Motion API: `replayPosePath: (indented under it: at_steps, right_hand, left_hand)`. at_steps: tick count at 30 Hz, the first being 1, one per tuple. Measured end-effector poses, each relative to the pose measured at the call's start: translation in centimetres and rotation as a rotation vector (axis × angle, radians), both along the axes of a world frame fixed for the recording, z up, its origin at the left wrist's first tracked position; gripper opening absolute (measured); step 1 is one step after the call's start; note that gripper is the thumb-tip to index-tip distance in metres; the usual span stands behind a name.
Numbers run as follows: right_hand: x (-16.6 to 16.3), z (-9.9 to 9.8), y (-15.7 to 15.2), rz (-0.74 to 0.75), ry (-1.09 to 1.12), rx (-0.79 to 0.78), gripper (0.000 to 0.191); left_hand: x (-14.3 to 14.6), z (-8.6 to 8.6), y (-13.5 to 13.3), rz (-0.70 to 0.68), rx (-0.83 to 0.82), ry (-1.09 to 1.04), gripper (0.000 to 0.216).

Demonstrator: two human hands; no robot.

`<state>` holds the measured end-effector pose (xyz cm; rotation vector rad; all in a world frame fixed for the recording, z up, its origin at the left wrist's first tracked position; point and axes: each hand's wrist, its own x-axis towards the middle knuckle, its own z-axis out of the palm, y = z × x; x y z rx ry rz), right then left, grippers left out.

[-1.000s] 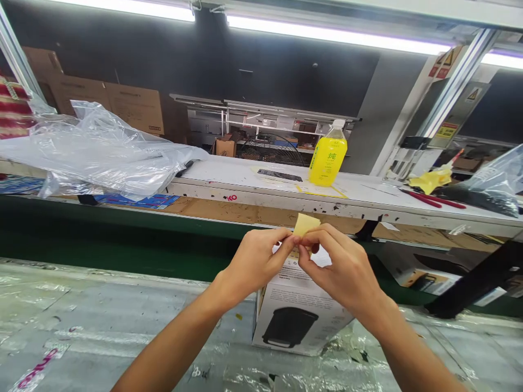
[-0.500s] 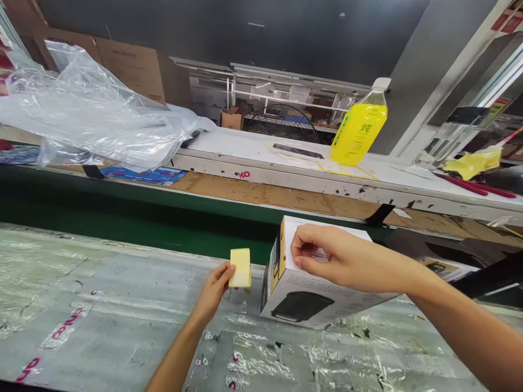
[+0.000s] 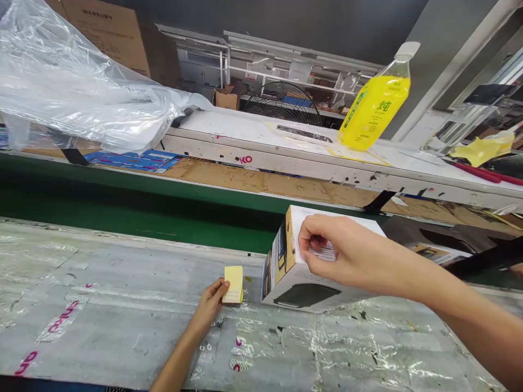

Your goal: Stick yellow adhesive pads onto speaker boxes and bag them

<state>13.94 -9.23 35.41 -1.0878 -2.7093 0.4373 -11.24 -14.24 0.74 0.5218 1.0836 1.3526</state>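
My left hand [image 3: 209, 306] pinches a small folded piece of yellow label paper [image 3: 233, 284] between thumb and fingers. Rows of small pale marks show on its lower part. To its right stands a white printed carton [image 3: 304, 296] with a dark appliance pictured on its front and a tan panel on its left side. My right hand [image 3: 341, 247] is over the carton's top near the front left corner, its fingers curled together in a pinch. Whatever is between those fingertips, if anything, is hidden.
Film-covered worktop [image 3: 134, 305] lies below my hands, with a green belt [image 3: 122, 204] behind it. A white shelf [image 3: 229, 133] beyond holds a bottle of yellow liquid [image 3: 378, 109] and clear plastic bags [image 3: 81, 92]. Another dark carton [image 3: 425, 234] is behind my right forearm.
My left hand and the yellow label paper have moved down, nearer to me and away from the carton. My right hand stays at the carton's top, still pinched. The camera view has shifted.
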Motion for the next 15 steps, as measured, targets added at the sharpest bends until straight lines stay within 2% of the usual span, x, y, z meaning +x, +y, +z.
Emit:
replayPosePath:
  at_steps: [5,8,10,12,14,15]
  right_hand:
    - [-0.7,-0.5,0.8,-0.043,0.029,0.02,0.024]
    - [0.3,-0.1,1.5,-0.132,0.136,0.112,0.021]
    - [2.7,0.0,1.6,-0.214,0.317,0.165,0.021]
    - [6.5,-0.7,1.4,-0.325,0.587,0.192,0.027]
    - [10.9,-2.8,0.9,-0.446,0.851,0.22,0.042]
    - [12.9,-4.5,0.7,-0.452,0.933,0.194,0.056]
  left_hand:
    - [0.0,-0.1,-0.3,0.009,0.004,-0.047,0.047]
    - [-0.1,-0.3,-0.5,0.018,0.009,-0.072,0.046]
    - [-0.2,-0.5,-0.5,0.022,0.014,-0.092,0.045]
    - [-0.3,-0.6,-0.5,0.019,0.017,-0.117,0.044]
    - [-0.3,-0.6,-0.4,0.007,0.021,-0.141,0.043]
    - [-0.3,-0.5,-0.4,-0.005,0.024,-0.151,0.043]
